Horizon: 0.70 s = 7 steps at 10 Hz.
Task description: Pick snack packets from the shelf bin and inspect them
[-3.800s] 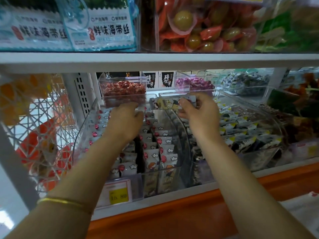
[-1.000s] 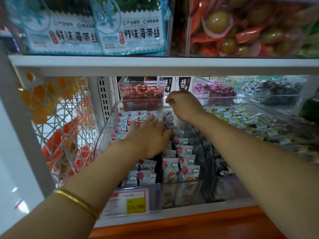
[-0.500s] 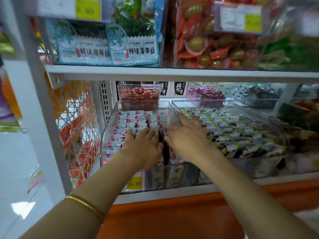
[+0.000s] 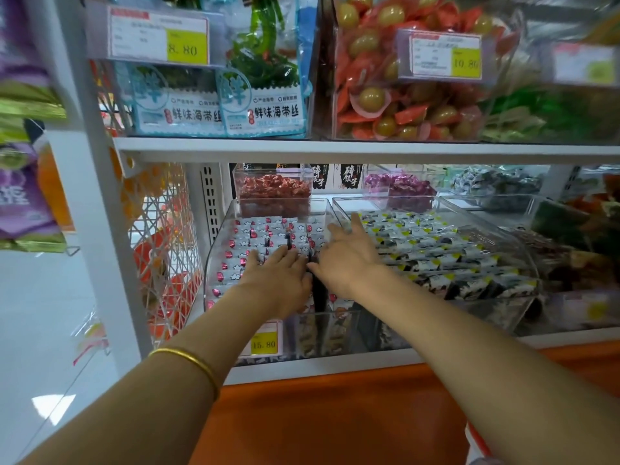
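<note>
Left hand (image 4: pixel 281 280) and right hand (image 4: pixel 349 260), fingers straight, rest flat on snack packets (image 4: pixel 255 229) in the clear shelf bin (image 4: pixel 209 276).

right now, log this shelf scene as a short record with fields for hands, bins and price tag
left hand: open, flat on the pink-marked packets
right hand: open, fingers spread, at the rim between the two bins
left bin: clear, pink-marked packets in rows
right bin: clear, yellow-cornered packets
price tag: 15.80, front of left bin
held: nothing visible
</note>
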Tool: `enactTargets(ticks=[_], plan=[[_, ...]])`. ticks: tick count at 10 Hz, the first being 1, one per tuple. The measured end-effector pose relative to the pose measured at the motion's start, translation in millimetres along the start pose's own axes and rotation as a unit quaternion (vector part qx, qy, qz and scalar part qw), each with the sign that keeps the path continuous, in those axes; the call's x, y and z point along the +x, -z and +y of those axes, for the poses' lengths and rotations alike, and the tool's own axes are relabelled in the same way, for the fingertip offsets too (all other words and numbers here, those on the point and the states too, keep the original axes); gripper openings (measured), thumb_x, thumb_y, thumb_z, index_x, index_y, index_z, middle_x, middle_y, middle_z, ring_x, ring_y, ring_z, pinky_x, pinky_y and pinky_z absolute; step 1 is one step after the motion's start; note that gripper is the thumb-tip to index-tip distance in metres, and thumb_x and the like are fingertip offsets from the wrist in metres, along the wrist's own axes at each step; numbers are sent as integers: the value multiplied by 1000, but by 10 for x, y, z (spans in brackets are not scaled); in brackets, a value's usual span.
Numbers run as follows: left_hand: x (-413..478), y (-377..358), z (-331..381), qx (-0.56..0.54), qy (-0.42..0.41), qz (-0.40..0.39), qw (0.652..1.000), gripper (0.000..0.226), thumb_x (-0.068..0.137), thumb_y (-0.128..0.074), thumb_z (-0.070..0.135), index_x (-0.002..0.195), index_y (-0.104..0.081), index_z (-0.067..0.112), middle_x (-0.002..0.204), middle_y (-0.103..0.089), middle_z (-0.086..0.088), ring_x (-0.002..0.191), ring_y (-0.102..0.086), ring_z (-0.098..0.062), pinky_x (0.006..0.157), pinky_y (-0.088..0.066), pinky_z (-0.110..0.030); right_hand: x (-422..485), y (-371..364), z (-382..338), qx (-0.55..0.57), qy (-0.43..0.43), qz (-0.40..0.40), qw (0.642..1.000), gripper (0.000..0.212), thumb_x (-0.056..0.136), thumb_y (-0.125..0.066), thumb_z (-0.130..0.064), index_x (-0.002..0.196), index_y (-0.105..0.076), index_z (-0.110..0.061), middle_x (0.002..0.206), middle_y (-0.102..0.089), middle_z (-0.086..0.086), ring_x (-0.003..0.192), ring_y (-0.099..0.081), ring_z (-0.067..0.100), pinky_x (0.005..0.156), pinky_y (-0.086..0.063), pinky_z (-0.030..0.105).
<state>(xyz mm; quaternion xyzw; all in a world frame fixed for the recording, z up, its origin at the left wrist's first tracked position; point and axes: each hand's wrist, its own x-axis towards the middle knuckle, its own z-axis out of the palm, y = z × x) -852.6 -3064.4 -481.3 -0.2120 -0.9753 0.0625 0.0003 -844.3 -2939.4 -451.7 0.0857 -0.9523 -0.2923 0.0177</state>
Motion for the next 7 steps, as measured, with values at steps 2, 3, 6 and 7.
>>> enactTargets(ticks=[2, 3, 6, 7], plan=[[-2, -44, -24, -24, 2, 21, 999, 56, 99, -9, 40, 150, -3, 17, 159, 3, 0, 145, 9, -16, 112, 5, -54, 1, -73, -12, -27, 57, 57, 996, 42, 102, -25, -40, 114, -63, -25, 129, -59, -6, 143, -20, 26, 110, 4, 61], [27, -59, -40, -27, 1, 16, 999, 57, 99, -10, 42, 150, -3, 18, 159, 3, 1, 145, 9, -17, 112, 5, -56, 0, -74, -13, -25, 59, 65, 996, 34, 101, -31, -37, 108, -63, -26, 115, -65, -8, 135, -31, 27, 112, -4, 61], [-261, 223, 19, -166, -1, 105, 981, 51, 101, -17, 37, 149, -16, 18, 158, -11, -1, 145, -2, -15, 116, -2, -46, -444, 58, 200, 399, -62, 293, 867, 49, 103, -22, -24, 79, -59, -3, 86, -63, 17, 90, -58, 26, 87, -43, 38], [-757, 397, -4, -389, -24, 208, 897, 50, 99, -22, 45, 144, -29, 27, 147, -36, 12, 126, -29, 7, 104, -22, -17, -832, 63, 401, 601, -95, 353, 710, 55, 101, -26, -37, 93, -65, 1, 94, -69, 17, 89, -64, 24, 83, -49, 31]])
